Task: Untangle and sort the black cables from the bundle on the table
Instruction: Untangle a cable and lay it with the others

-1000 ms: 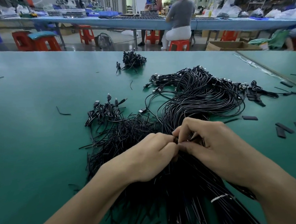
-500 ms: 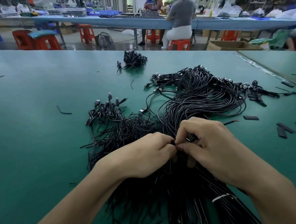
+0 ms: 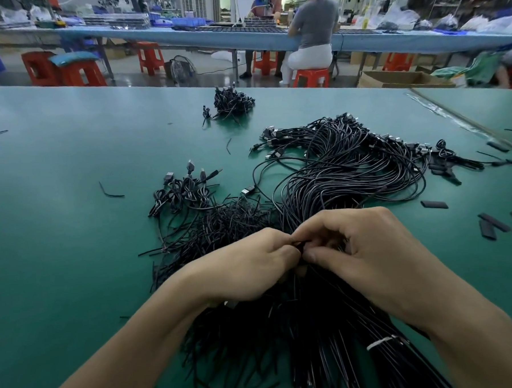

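Two hands are seen over the black cable bundle (image 3: 331, 187) on the green table (image 3: 58, 234): one strand (image 3: 300, 244) is pinched btwn curled fingers of left hand (image 3: 252, 268) & right hand (image 3: 364, 253), fingertips touching.

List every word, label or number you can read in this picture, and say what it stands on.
No text can be read.
The white band round the black cable bundle shows no lettering.
Any print on the brown cardboard box is too blurred to tell.
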